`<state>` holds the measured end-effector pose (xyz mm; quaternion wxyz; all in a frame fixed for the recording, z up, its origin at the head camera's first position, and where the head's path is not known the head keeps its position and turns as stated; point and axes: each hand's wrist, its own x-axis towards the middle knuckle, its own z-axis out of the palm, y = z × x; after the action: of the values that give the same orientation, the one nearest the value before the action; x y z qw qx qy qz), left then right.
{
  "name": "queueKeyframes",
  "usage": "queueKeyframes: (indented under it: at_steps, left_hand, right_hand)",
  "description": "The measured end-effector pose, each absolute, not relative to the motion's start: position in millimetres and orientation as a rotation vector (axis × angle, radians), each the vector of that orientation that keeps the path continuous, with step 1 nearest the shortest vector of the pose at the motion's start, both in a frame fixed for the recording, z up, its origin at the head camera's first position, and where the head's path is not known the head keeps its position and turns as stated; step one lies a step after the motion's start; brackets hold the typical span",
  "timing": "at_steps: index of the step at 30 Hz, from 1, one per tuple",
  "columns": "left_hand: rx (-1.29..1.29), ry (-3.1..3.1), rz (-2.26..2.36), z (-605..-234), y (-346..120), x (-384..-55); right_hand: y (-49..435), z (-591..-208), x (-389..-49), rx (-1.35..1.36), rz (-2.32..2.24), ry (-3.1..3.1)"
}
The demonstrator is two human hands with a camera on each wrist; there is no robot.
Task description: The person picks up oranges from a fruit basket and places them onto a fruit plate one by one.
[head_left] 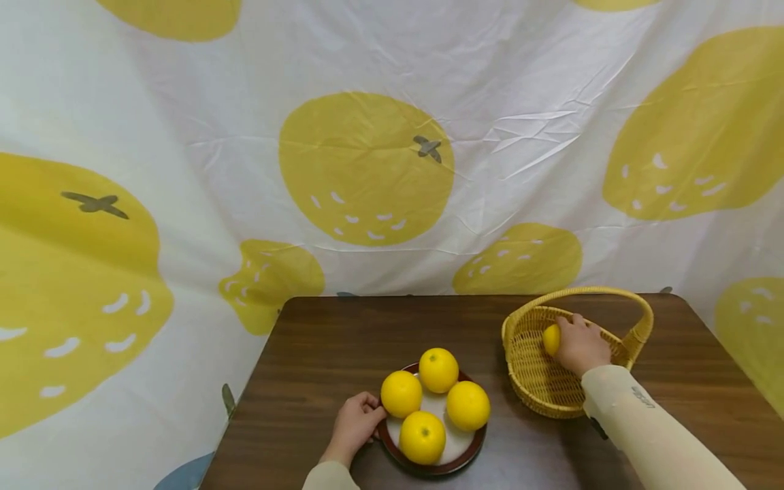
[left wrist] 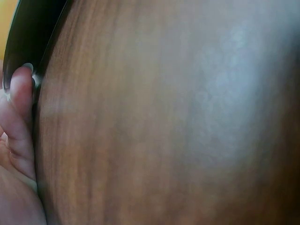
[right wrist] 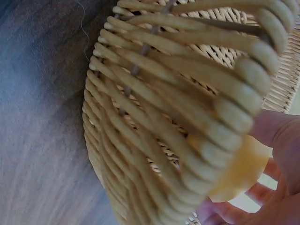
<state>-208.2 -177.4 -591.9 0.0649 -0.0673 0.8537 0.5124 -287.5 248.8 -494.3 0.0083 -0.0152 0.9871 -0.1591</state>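
On the brown table, a dark-rimmed plate with a pale middle [head_left: 452,442] carries several round yellow-orange oranges [head_left: 422,437]. My left hand [head_left: 355,425] holds the plate's left rim; the left wrist view shows a fingertip [left wrist: 22,86] against the plate's dark outer side [left wrist: 30,35]. To the right stands a woven wicker basket [head_left: 539,395] with an arched handle. Reaching inside it, my right hand [head_left: 582,346] grips one orange [head_left: 552,339]. In the right wrist view, the basket's side partly hides this orange [right wrist: 243,171] and the fingers curled round it.
The wooden table [head_left: 331,340] extends left of the plate and right of the basket. Its back edge meets a white cloth [head_left: 398,61] printed with large yellow fruit. The basket's handle [head_left: 582,291] arches above its rim, behind my right hand.
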Motion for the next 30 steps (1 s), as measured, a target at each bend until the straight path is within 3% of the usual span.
queueKeyframes:
  at_steps: [30]
  left_hand:
    - [-0.205,2.572,1.541,-590,-177,-207]
  right_hand:
    - [257,-497,-279,-0.075,-0.569,3.078]
